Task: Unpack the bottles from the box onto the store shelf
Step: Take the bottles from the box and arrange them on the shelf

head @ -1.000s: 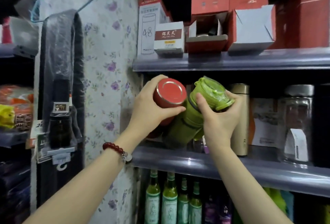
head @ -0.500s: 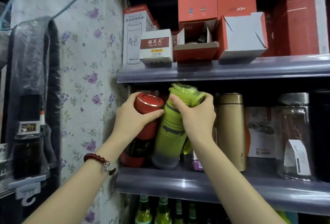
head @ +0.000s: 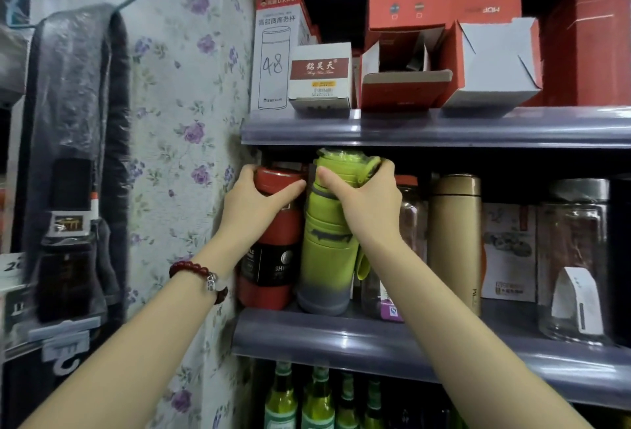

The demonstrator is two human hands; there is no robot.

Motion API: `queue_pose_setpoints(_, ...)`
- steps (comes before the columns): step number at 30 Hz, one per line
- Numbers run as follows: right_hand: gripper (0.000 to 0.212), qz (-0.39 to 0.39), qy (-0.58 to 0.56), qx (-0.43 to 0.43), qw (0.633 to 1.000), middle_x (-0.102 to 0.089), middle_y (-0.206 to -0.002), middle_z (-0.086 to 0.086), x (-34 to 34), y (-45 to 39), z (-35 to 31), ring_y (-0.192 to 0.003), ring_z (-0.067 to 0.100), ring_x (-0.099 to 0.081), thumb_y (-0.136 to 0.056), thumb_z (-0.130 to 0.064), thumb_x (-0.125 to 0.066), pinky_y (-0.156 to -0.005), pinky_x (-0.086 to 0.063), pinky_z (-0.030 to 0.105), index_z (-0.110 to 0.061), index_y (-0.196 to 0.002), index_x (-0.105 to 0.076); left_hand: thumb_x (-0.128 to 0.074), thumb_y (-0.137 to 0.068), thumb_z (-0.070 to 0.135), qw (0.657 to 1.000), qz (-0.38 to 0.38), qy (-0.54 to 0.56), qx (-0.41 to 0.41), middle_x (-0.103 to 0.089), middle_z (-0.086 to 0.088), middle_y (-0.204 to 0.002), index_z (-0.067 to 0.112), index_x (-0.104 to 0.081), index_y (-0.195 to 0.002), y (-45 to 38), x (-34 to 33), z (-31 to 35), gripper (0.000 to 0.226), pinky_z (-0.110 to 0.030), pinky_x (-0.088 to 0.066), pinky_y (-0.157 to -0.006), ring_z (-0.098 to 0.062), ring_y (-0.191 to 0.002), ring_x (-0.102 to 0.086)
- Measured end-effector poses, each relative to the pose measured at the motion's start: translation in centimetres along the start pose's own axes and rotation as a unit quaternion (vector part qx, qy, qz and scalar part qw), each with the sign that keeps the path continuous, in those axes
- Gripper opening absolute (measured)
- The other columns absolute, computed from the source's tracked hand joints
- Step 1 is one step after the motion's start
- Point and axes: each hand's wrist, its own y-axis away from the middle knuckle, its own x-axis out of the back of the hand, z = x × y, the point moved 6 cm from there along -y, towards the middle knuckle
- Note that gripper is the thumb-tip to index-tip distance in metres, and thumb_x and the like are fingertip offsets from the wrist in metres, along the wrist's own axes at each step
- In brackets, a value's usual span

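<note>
1. Both bottles now stand upright on the middle shelf [head: 375,343]; half a second ago they were tilted and a second ago they were held lid-forward in front of it.
2. Grip state: the left hand [head: 252,203] is clamped around the cap end of the red bottle [head: 269,271]; the right hand [head: 365,203] is clamped over the lid of the green bottle [head: 324,258]. Neither grip has let go.
3. Position: the red bottle sits at the far left of the shelf, beside the floral wall covering [head: 177,155]. The green bottle stands just beside it, apparently touching. Both bases rest near the front lip.
4. Risk, release: letting go before each base sits flat could tip a bottle forward off the lip.
5. Risk, clearance: the green lid is close under the upper shelf [head: 444,126]. Lifting it during adjustment could knock that edge.
6. Risk, neighbours: a clear jar [head: 409,244] stands just behind the right wrist, with a gold flask [head: 456,240] beside it. Withdrawing the right hand sideways could topple either.
7. Risk, strap: the green loop [head: 362,266] hangs by the forearm and could snag on withdrawal.
</note>
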Motion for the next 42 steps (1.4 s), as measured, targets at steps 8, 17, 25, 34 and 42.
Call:
queue_pose_setpoints(8, 0.08, -0.042, 0.057, -0.003, 0.997, -0.047, -0.138, 0.015, -3.2, -1.0, 1.7, -0.128, 0.03, -0.045, -0.079, -0.039, -0.073, -0.105, -0.038, 0.037, -0.005, -0.139, -0.032, -0.069, -0.075, 0.055, 1.0, 0.008, 0.015, 0.027, -0.06, 0.002, -0.104, 0.015, -0.052, -0.119, -0.6, -0.6, -1.5, 0.062, -0.028, -0.045, -0.082, -0.017, -0.095, -0.058)
queue_pose_setpoints(17, 0.09, -0.039, 0.133, 0.046, 0.989, -0.013, -0.159, 0.014, -4.3, 1.1, 3.0, -0.147, 0.026, -0.014, -0.091, -0.04, -0.057, -0.117, -0.014, 0.032, -0.007, -0.152, -0.001, -0.047, -0.092, 0.052, 0.998, -0.044, -0.021, 0.029, -0.056, -0.004, -0.109, 0.007, -0.044, -0.123, -0.4, -1.7, -2.3, 0.054, -0.027, -0.04, -0.085, -0.02, -0.098, -0.054)
queue_pose_setpoints(25, 0.084, -0.07, 0.177, 0.107, 0.976, 0.005, -0.162, 0.008, -3.6, 5.0, 4.4, -0.149, 0.018, -0.003, -0.093, -0.027, -0.058, -0.113, -0.007, 0.018, -0.01, -0.153, -0.003, -0.04, -0.099, 0.031, 0.989, -0.005, -0.106, -0.106, -0.027, -0.017, -0.153, 0.001, -0.019, -0.149, 2.5, -1.6, -2.3, 0.062, -0.01, -0.011, -0.108, -0.025, -0.142, -0.026)
queue_pose_setpoints(34, 0.079, -0.067, 0.162, 0.066, 0.982, -0.023, -0.155, 0.005, -2.0, 8.7, 6.6, -0.142, 0.015, -0.02, -0.088, -0.022, -0.064, -0.112, -0.013, 0.013, -0.01, -0.15, -0.016, -0.066, -0.084, 0.04, 0.988, -0.001, -0.152, -0.019, -0.03, -0.015, -0.152, 0.005, -0.017, -0.15, 9.5, -0.7, -5.0, 0.09, -0.02, -0.023, -0.107, -0.025, -0.139, -0.031)
queue_pose_setpoints(42, 0.086, -0.094, 0.141, -0.071, 0.983, -0.039, -0.144, 0.013, -3.2, 8.0, 7.5, -0.131, 0.028, -0.039, -0.08, -0.031, -0.072, -0.105, -0.036, 0.035, -0.003, -0.145, -0.023, -0.081, -0.062, 0.052, 0.966, -0.003, -0.255, 0.039, -0.052, -0.02, -0.124, -0.002, -0.035, -0.13, 8.4, -1.3, -5.0, 0.098, -0.041, -0.044, -0.086, -0.038, -0.113, -0.053)
